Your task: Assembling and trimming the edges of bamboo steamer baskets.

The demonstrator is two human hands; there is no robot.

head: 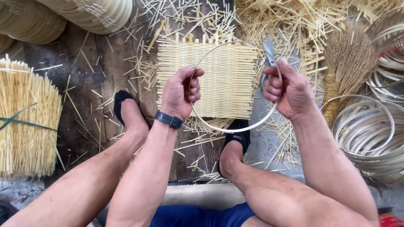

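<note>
Nearest the camera, the person is sitting with bare knees spread and blue shorts (198, 214) showing at six o'clock, feet in dark slippers (122, 101) planted on the dark floor boards (105, 67).

Just above the knees, both hands are holding a thin bamboo hoop (227, 128) up in front of the body. The left hand (181, 92), wearing a dark wristband (168, 119), is clenching the hoop's rim at about nine o'clock on the ring, fingers curled tight over the strip. The right hand (290, 90) is gripping the opposite side at three o'clock, and it is also carrying a pair of scissors (268, 52) whose blades are pointing up toward twelve o'clock.

Behind the hoop, a square woven bamboo mat (227, 80) is lying flat on the boards, its loose stick ends poking out at the top edge. At nine o'clock a tied bundle of sticks (25, 122) is standing; at three o'clock a stack of finished hoops (370, 134) and a small broom (345, 63) are resting. Farther off, cut splinters (277, 21) are littering the floor.

The hoop looks springy: if either grip is loosening, it may snap open or flick away. With the scissors sharing the right hand, a slip could nick the strip or a finger.
</note>
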